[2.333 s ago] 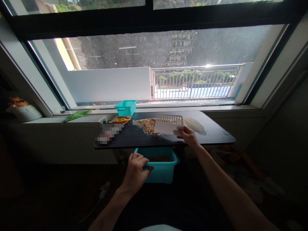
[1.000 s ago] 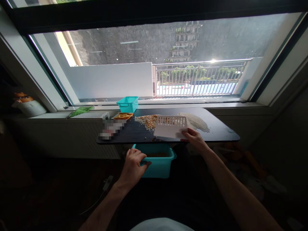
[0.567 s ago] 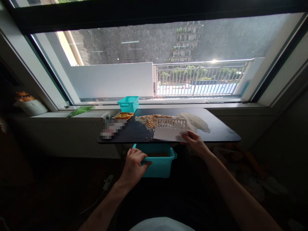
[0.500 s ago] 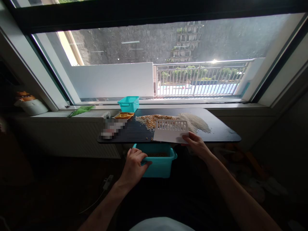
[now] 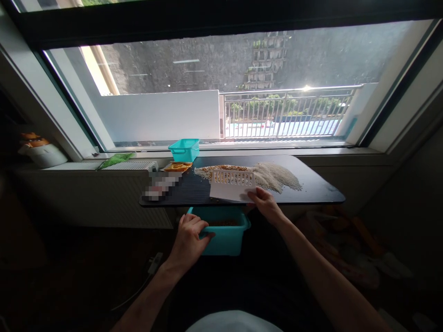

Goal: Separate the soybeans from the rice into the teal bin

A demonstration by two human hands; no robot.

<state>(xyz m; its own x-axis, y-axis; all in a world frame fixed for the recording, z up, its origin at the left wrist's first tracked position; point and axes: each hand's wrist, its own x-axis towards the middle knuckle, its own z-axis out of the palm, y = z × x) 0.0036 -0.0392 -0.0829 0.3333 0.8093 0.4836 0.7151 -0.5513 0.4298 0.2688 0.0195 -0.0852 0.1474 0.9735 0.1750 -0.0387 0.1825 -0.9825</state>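
My right hand (image 5: pixel 263 202) pinches the right corner of a white slotted card (image 5: pixel 230 191), whose row of oval holes runs along its far edge. The card is tilted over the near side of a dark table (image 5: pixel 311 189). Through the holes and behind them show yellow-orange kernels (image 5: pixel 221 168) mixed with white grains. A heap of white grains (image 5: pixel 278 174) spreads to the right. My left hand (image 5: pixel 193 233) is closed on the left rim of a turquoise bin (image 5: pixel 224 242) below the table's front edge. Brownish contents lie inside it, too dark to name.
A smaller turquoise basket (image 5: pixel 185 151) stands at the table's back left by the window. Beside it lie an orange packet (image 5: pixel 178 167) and a blurred-out item (image 5: pixel 161 185). To the left, a radiator (image 5: pixel 104 193) carries a green cloth (image 5: pixel 117 159) and a white pot (image 5: pixel 46 154).
My right hand has moved the slotted card to the left, along the table's front part. The bin and my left hand sit slightly further left in view.
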